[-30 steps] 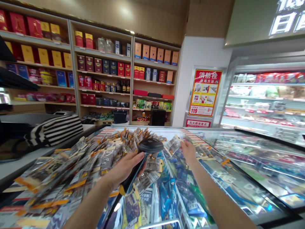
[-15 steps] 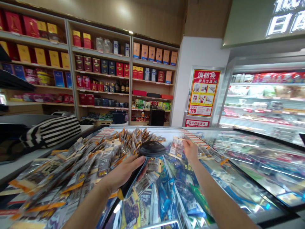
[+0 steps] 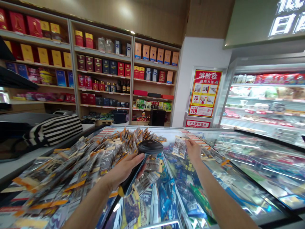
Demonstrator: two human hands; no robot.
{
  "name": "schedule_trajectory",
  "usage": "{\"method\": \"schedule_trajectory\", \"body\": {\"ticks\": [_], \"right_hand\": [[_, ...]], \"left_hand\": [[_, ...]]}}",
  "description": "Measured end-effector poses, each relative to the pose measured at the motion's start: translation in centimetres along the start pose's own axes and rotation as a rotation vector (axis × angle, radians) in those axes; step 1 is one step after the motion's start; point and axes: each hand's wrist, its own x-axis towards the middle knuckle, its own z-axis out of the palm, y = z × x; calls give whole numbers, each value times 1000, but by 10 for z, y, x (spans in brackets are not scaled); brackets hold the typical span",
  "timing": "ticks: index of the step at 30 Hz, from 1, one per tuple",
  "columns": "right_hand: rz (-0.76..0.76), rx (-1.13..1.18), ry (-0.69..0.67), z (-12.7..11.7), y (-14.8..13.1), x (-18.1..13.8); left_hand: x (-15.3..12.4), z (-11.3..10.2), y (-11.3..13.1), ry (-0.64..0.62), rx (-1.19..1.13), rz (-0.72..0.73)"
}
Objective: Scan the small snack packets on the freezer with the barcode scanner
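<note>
Fingers [image 3: 187, 140] of the outstretched right hand [image 3: 194, 151] pinch a packet [image 3: 179, 147], the left hand [image 3: 125, 167] wrapped around a scanner [image 3: 151, 147].

"消防栓 使用方法", "119" on red poster [image 3: 205, 93]; "灭火器放置点" on lower sign [image 3: 197, 123]

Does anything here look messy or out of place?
The heap of packets toward the left looks untidy: they overlap and lie at different angles across the glass-topped case, while the boxes on the shelves behind stand in neat rows. Nothing looks obviously spilled or damaged.
</note>
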Motion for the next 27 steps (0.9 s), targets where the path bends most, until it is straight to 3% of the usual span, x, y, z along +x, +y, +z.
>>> {"method": "schedule_trajectory", "body": {"ticks": [13,19,27], "right_hand": [[-87,12,-20,-1,1,3],[-113,1,-36,-1,-1,2],[-103,-17,-33,1,-2,0]], "left_hand": [[3,-2,0,64,-16,-12],[4,-4,-4,-7,22,3],[-2,0,2,10,-21,29]]}}
